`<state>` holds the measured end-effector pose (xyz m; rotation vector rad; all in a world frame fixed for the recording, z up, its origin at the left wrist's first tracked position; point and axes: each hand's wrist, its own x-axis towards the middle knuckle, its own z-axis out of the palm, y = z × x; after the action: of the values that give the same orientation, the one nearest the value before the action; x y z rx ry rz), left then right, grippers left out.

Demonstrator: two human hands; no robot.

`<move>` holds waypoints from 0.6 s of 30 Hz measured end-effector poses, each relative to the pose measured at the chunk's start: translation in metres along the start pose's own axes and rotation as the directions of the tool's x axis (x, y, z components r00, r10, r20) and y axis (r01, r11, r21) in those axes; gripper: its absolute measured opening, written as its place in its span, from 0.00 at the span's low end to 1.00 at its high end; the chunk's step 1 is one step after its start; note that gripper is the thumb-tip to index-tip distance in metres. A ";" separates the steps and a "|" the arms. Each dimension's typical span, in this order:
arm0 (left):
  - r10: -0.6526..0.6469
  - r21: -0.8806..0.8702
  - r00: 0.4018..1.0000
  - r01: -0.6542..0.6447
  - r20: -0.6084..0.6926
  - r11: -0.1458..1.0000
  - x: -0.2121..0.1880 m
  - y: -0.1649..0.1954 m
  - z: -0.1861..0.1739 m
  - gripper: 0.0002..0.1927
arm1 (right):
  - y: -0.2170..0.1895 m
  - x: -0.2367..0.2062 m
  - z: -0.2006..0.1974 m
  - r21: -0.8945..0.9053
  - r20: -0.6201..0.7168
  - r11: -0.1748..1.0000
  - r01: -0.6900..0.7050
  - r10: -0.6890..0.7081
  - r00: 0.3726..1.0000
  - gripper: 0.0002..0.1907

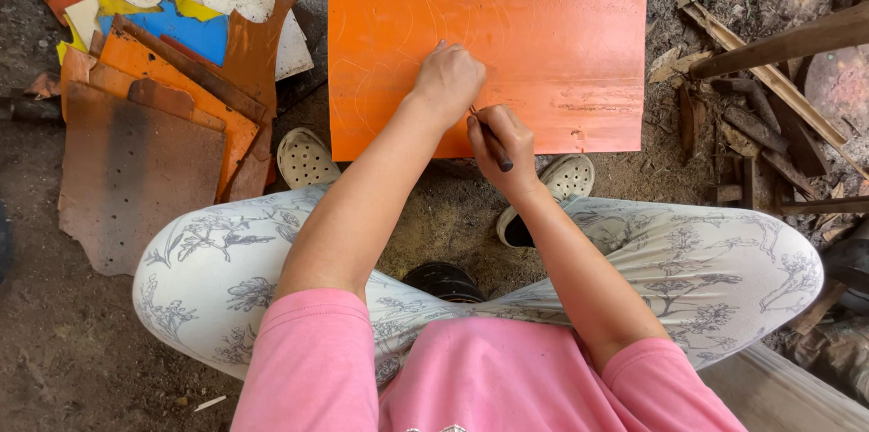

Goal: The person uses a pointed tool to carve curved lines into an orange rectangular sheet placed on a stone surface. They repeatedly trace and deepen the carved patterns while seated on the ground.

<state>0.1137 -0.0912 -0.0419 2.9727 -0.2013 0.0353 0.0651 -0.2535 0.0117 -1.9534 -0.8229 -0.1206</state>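
An orange rectangular sheet [561,43] lies flat on the ground in front of me, with faint curved lines scratched into it. My left hand [448,79] rests in a loose fist on the sheet's lower middle, pressing on it. My right hand [501,144] sits just below and to the right, at the sheet's near edge, shut on a thin dark pointed tool [491,139] whose tip touches the sheet beside my left hand. I sit with knees spread, in pale patterned trousers.
A heap of scrap sheets [163,61] in orange, brown, blue, yellow and white lies at left. Wooden sticks and offcuts [769,79] lie at right. Pale perforated clogs [305,158] are on my feet below the sheet. A dark round object [444,280] sits between my knees.
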 end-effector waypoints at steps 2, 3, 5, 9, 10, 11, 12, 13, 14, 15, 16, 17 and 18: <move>0.000 0.013 1.000 0.000 -0.005 1.000 0.000 0.000 0.000 0.06 | 0.000 0.001 0.001 0.001 -0.006 0.999 0.038 -0.038 0.999 0.06; 0.000 0.017 1.000 0.000 -0.003 1.000 -0.001 0.001 -0.001 0.06 | -0.001 0.001 0.001 -0.006 -0.002 0.999 0.037 -0.037 0.999 0.06; 0.002 0.008 1.000 -0.002 0.014 1.000 -0.004 0.001 -0.003 0.05 | -0.001 0.002 0.003 -0.010 -0.004 0.999 0.044 -0.044 0.999 0.06; -0.008 0.022 0.998 0.006 0.063 1.000 -0.007 0.003 -0.011 0.06 | -0.001 0.002 0.008 -0.031 0.006 0.999 0.013 -0.012 1.000 0.07; -0.024 0.017 0.997 0.023 0.076 1.000 -0.009 0.005 -0.012 0.06 | -0.002 0.001 0.008 -0.044 0.017 0.999 -0.010 0.011 1.000 0.08; -0.038 0.014 0.996 0.037 0.086 0.999 -0.009 0.005 -0.014 0.07 | -0.002 0.000 0.009 -0.060 0.017 0.998 -0.010 0.011 1.000 0.08; -0.053 0.014 0.994 0.052 0.091 0.999 -0.008 0.005 -0.017 0.07 | -0.002 -0.001 0.009 -0.076 0.016 0.997 -0.006 0.007 1.000 0.09; -0.055 0.018 0.994 0.054 0.092 0.998 -0.008 0.005 -0.019 0.07 | -0.001 -0.001 0.009 -0.092 0.016 0.996 0.000 0.001 1.000 0.10; -0.055 0.020 0.994 0.053 0.097 0.998 -0.008 0.006 -0.021 0.08 | 0.000 -0.001 0.008 -0.083 0.009 0.997 -0.006 0.006 1.000 0.10; -0.055 0.022 0.993 0.053 0.106 0.998 -0.010 0.007 -0.024 0.10 | 0.000 -0.002 0.007 -0.072 0.003 0.997 -0.016 0.016 1.000 0.10; -0.056 0.030 0.988 0.052 0.141 0.998 -0.011 0.010 -0.026 0.10 | 0.000 -0.005 0.004 -0.062 0.000 0.998 -0.027 0.027 1.000 0.10; -0.055 0.040 0.983 0.049 0.173 0.998 -0.012 0.010 -0.029 0.10 | 0.000 -0.007 0.002 -0.062 0.006 0.997 -0.044 0.045 0.999 0.10; -0.053 0.053 0.979 0.043 0.199 0.998 -0.010 0.010 -0.033 0.10 | -0.001 -0.009 -0.001 -0.062 0.007 0.996 -0.057 0.058 0.998 0.11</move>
<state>0.1018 -0.0945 -0.0080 3.0261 -0.1545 -0.2699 0.0582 -0.2581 0.0088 -2.0355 -0.7762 -0.1039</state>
